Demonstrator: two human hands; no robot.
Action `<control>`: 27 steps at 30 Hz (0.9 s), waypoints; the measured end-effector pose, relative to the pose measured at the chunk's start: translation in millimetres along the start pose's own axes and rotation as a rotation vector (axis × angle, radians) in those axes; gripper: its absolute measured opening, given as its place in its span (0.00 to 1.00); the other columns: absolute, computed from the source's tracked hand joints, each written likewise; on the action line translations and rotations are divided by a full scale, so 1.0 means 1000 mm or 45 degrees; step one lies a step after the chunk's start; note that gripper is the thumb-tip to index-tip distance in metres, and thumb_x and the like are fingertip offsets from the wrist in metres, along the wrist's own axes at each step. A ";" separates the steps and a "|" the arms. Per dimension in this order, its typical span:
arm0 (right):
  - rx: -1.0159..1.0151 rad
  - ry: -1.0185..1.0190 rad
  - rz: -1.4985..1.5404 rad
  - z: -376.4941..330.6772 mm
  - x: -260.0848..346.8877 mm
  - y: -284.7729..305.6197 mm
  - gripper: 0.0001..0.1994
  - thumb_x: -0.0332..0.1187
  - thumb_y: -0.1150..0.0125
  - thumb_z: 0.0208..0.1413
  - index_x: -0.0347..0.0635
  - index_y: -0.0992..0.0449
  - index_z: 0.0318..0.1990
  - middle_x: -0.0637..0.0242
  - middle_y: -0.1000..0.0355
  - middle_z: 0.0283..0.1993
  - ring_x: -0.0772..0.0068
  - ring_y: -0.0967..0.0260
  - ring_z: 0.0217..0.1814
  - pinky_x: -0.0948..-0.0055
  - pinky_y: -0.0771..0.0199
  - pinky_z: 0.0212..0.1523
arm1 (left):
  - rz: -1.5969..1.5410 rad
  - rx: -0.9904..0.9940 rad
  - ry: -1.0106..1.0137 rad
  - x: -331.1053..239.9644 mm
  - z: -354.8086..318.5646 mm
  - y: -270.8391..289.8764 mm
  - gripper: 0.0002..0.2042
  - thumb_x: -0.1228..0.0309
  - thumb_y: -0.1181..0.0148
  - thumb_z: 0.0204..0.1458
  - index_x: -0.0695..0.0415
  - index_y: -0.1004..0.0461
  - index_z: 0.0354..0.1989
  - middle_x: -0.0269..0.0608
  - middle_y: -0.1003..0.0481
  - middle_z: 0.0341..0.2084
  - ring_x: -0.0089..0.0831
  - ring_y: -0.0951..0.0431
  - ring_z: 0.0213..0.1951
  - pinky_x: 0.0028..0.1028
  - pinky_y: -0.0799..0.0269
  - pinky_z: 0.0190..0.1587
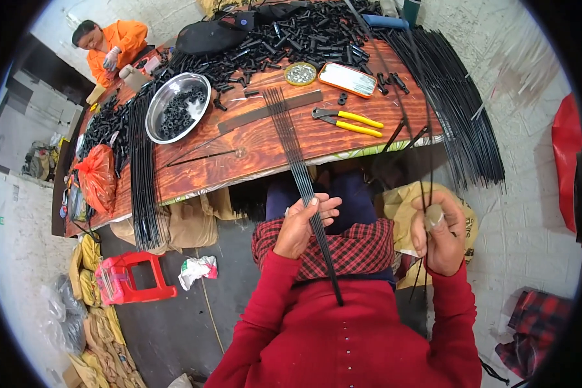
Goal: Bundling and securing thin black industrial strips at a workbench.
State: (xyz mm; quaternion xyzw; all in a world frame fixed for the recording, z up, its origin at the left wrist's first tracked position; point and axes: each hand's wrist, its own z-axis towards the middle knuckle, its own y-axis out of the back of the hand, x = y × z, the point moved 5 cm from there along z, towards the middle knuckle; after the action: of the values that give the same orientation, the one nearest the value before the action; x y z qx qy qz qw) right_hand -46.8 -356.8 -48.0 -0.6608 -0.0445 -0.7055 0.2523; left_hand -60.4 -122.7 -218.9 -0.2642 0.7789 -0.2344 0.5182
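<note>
My left hand (pixel 306 223) is closed palm up around a fanned bundle of thin black rods (pixel 295 155), its thumb pressed on them. The bundle's far end lies over the table's front part and its near end points at my red top. At the right, my right hand (pixel 441 234) pinches a few long thin black rods (pixel 431 161) between thumb and fingers; they run up past the table's edge. A pale cover is on that thumb. A thick sheaf of similar rods (pixel 462 110) rests on the table's right end.
On the wooden table (pixel 265 139) lie yellow-handled pliers (pixel 352 123), a flat metal bar (pixel 271 110), a steel bowl (pixel 150 116) of small black parts and a heap of black pieces (pixel 278 42). A red stool (pixel 136 278) stands left. A co-worker in orange (pixel 119 48) sits far left.
</note>
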 end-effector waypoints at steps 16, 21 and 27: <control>-0.011 -0.463 -0.152 0.016 -0.183 -0.028 0.12 0.32 0.48 0.67 0.34 0.28 0.51 0.68 0.28 0.31 0.84 0.35 0.26 0.83 0.33 0.29 | 0.124 -0.129 -0.058 -0.005 -0.008 0.008 0.16 0.65 0.49 0.66 0.65 0.29 0.53 0.52 0.22 0.49 0.32 0.20 0.46 0.30 0.25 0.51; -0.098 -0.479 -0.196 0.020 -0.188 -0.036 0.10 0.33 0.48 0.67 0.36 0.28 0.47 0.69 0.27 0.32 0.86 0.35 0.27 0.84 0.33 0.29 | 0.095 -0.046 -0.072 0.001 0.000 0.005 0.19 0.66 0.48 0.65 0.66 0.32 0.58 0.53 0.25 0.53 0.34 0.20 0.47 0.32 0.24 0.51; -0.072 -0.394 -0.402 0.034 -0.192 -0.046 0.08 0.32 0.48 0.66 0.37 0.28 0.44 0.72 0.28 0.33 0.86 0.35 0.29 0.84 0.33 0.31 | 0.139 -0.093 -0.144 -0.005 0.003 0.003 0.18 0.66 0.49 0.66 0.65 0.30 0.59 0.47 0.22 0.48 0.24 0.22 0.42 0.26 0.25 0.45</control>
State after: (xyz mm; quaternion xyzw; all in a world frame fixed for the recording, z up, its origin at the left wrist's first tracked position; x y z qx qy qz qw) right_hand -34.8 -246.2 -214.9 -0.7529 -0.1660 -0.6273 0.1102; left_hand -55.9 -117.7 -218.3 -0.2529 0.7697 -0.1621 0.5633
